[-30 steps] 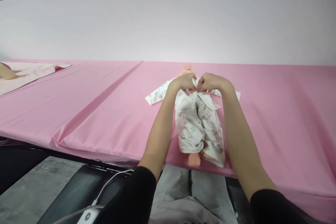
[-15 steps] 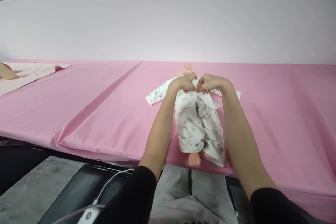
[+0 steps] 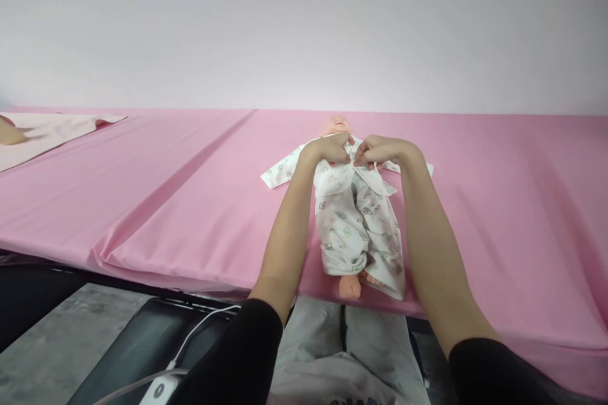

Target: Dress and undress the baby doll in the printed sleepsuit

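Observation:
A baby doll [image 3: 350, 286] lies on its back, its feet towards me. It wears a white printed top [image 3: 332, 182] and matching trousers [image 3: 342, 228]. Over the doll's chest, my left hand [image 3: 335, 149] pinches the front of the top with bent fingers. My right hand [image 3: 375, 150] grips the top's other front edge, fingertips close to those of the left. Below the hands the two front flaps spread apart. My hands partly cover the doll's chest and neck, and whatever fastening lies between the fingertips is too small to make out.
A pink sheet [image 3: 199, 202] covers the table, with a white partition [image 3: 304, 38] behind it. At the far left lies a pale cloth [image 3: 61, 130] with a tan object on it. A black chair [image 3: 142, 342] and a white device with a cable [image 3: 161, 387] are below the front edge.
Both hands stay at the doll's chest with almost the same grip. The whole view has shifted very slightly; the doll and clothes lie as before.

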Action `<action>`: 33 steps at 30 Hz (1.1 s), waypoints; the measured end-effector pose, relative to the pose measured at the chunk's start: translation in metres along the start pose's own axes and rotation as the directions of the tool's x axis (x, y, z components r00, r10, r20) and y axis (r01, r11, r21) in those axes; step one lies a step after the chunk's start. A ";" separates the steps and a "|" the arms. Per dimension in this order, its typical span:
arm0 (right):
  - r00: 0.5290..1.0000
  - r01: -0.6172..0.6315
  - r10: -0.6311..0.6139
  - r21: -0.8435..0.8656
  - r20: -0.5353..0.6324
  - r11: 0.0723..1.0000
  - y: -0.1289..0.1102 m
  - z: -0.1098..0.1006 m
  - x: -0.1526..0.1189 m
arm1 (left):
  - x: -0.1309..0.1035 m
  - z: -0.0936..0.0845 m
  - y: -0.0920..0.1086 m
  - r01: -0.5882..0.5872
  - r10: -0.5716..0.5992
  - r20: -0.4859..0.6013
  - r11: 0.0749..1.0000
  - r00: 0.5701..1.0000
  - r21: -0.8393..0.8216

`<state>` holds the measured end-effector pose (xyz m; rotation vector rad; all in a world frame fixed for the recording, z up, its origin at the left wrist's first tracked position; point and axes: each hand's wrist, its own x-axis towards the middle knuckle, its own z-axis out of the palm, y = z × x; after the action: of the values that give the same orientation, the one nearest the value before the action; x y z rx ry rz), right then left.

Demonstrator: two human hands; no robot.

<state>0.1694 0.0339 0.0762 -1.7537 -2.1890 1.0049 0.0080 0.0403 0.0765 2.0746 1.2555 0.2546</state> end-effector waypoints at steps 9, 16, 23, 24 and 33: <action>0.993 -0.063 0.072 -0.094 0.094 0.994 -0.011 -0.001 -0.006 | -0.001 -0.001 0.006 -0.033 0.027 0.070 0.995 0.997 0.093; 0.993 -0.035 0.049 -0.131 0.111 0.991 -0.011 0.000 -0.006 | -0.001 -0.004 0.005 -0.017 0.000 0.109 0.987 0.994 0.160; 1.000 -0.002 0.004 -0.092 0.018 0.996 -0.007 -0.003 -0.008 | -0.004 -0.001 0.007 -0.021 0.018 0.043 0.998 0.999 0.055; 1.000 0.014 -0.012 -0.066 0.023 0.998 -0.005 -0.004 -0.010 | -0.004 -0.001 0.008 -0.018 0.017 0.031 0.999 0.999 0.039; 0.996 -0.064 0.059 -0.065 -0.071 0.996 -0.006 -0.002 -0.008 | 0.004 0.004 0.007 -0.064 0.063 -0.029 0.997 0.998 -0.037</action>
<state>0.1683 0.0266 0.0832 -1.8668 -2.1627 0.8788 0.0166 0.0402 0.0772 2.0875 1.1934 0.3339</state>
